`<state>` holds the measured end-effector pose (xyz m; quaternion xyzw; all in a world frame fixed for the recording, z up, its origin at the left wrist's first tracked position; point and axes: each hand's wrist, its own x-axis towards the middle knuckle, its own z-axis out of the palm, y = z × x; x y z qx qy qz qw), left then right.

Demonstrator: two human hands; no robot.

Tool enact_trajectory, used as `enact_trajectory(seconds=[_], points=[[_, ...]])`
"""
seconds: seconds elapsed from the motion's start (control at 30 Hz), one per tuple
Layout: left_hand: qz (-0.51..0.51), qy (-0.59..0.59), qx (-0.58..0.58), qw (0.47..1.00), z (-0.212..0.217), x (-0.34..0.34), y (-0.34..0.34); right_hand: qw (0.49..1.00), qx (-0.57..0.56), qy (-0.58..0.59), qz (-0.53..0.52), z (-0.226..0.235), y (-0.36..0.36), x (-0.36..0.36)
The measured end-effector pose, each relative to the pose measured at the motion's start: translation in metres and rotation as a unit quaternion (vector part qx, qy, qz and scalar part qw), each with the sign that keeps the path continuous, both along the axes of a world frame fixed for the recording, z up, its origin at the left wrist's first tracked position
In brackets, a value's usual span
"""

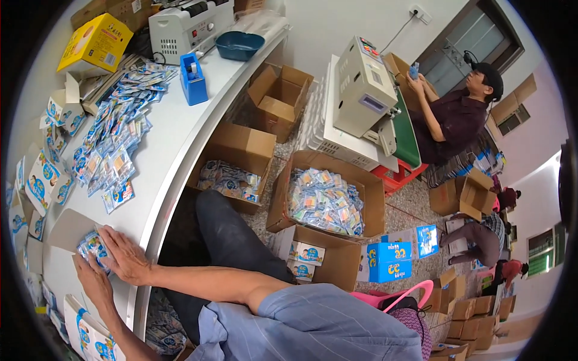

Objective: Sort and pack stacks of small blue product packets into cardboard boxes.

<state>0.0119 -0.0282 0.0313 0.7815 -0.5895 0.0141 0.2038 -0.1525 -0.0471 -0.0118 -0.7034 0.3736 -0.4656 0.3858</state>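
At the near left of the white table, my right hand (124,256) and my left hand (93,281) close in from two sides on a bunch of small blue-and-white sachets (91,248). My right fingers curl over the sachets and my left fingers press along their other side. Right beside the bunch stands a raised grey cardboard flap (75,227); whether the sachets sit inside its box is hidden by my hands. Further along the table spreads a long heap of loose sachets (114,153). A printed white carton (90,331) lies next to my left forearm.
A blue tape dispenser (194,87), a dark green basin (239,46), a grey machine (189,30) and a yellow box (96,45) stand on the table's far part. Sachet-filled cartons (328,201) crowd the floor. A co-worker (460,114) stands beside a beige machine (367,87).
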Motion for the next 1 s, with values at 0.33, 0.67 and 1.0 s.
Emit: enact_trajectory(seconds=[0.33,0.67,1.0], points=[[-0.075,0.088,-0.035,0.993,-0.023,0.003,0.005,0.997,-0.056,0.018,-0.044,0.006,0.002,-0.005],[0.014,-0.027,-0.107,0.994,0.023,-0.093,0.004,0.997,0.012,-0.071,-0.029,-0.005,-0.049,-0.026],[-0.080,-0.076,-0.003,0.994,0.024,-0.084,0.022,0.990,-0.121,0.073,0.023,0.019,-0.042,-0.034]])
